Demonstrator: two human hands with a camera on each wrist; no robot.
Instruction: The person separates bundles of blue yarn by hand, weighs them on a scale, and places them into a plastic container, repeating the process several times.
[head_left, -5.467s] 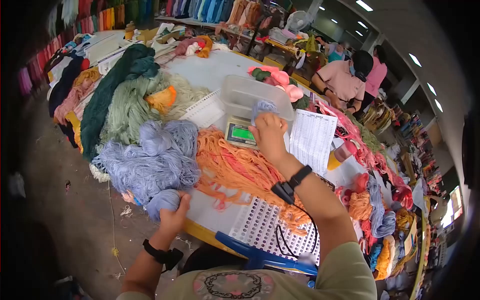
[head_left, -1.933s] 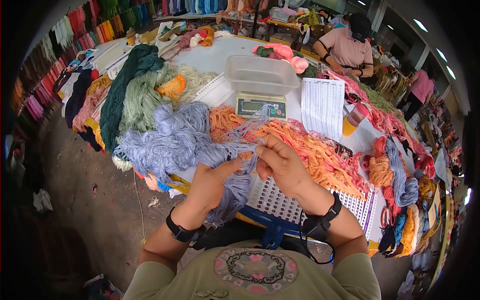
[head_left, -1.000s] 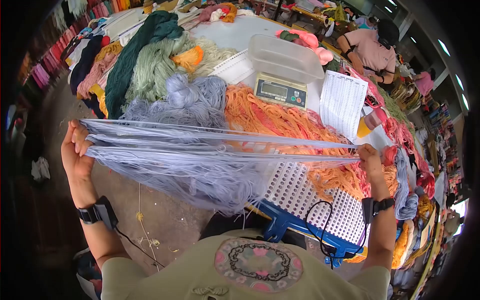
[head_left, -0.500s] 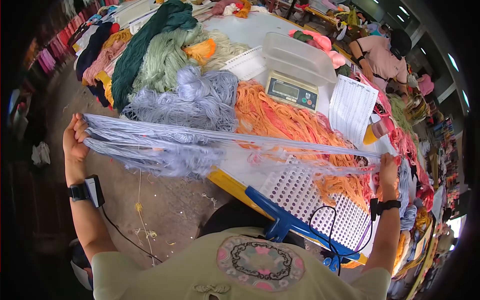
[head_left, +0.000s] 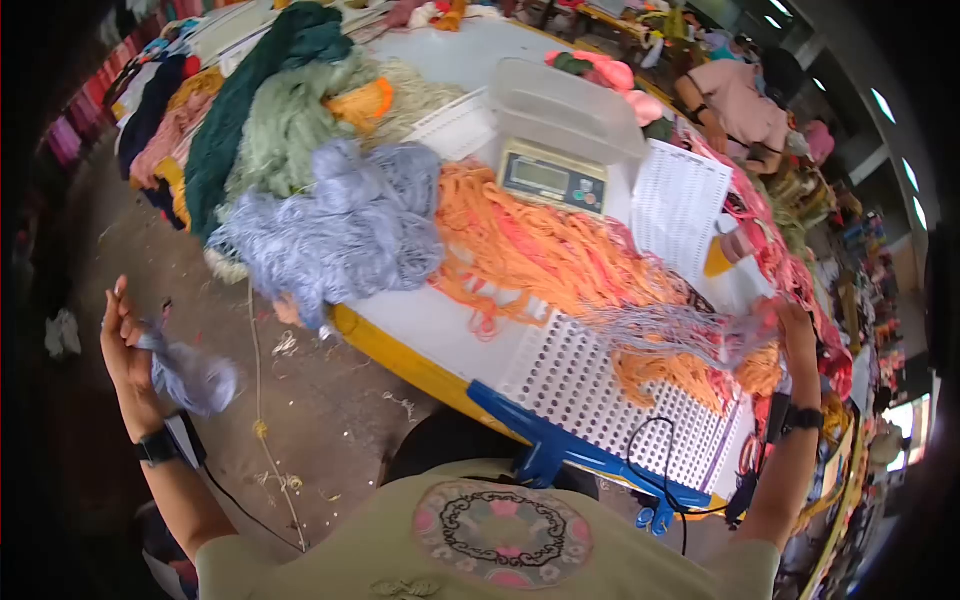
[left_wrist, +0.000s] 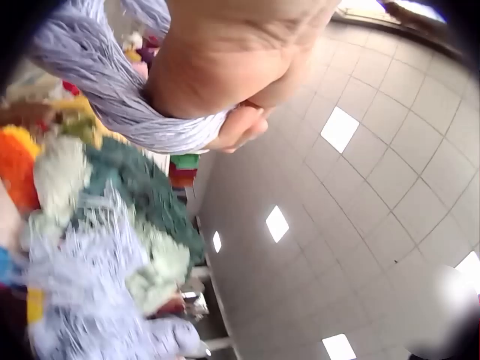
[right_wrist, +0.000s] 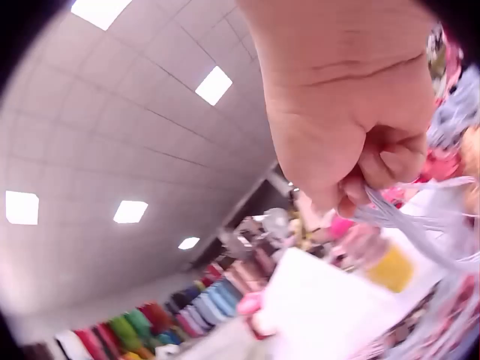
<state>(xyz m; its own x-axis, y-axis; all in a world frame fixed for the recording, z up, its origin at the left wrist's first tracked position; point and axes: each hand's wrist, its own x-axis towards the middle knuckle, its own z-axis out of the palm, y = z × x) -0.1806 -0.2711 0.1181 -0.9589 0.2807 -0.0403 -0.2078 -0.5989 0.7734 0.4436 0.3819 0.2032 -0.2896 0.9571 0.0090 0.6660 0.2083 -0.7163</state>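
Observation:
Out to the left, past the table edge, my left hand [head_left: 128, 345] holds a bundle of lavender yarn [head_left: 205, 380] that hangs blurred. In the left wrist view the lavender yarn [left_wrist: 180, 133] loops round this hand. My right hand [head_left: 797, 335] is at the right side of the table. Its curled fingers pinch a thin bunch of lavender strands [right_wrist: 401, 217], which trails left over orange yarn [head_left: 540, 245] in the head view. No strands span between the hands. A large heap of lavender yarn [head_left: 330, 235] lies at the table's left edge.
A scale [head_left: 550, 178] with an unlit display bears a clear plastic tub [head_left: 560, 105]. Printed sheets [head_left: 680, 195] and a perforated white card [head_left: 600, 370] lie on the table. Dark green yarn [head_left: 260, 100] is piled at the left. Another person [head_left: 735, 105] works across the table.
Earlier my right hand was at the tub, then both hands worked the lavender yarn and stretched it wide. Now it has parted: a bundle swings at the left hand, loose strands at the right.

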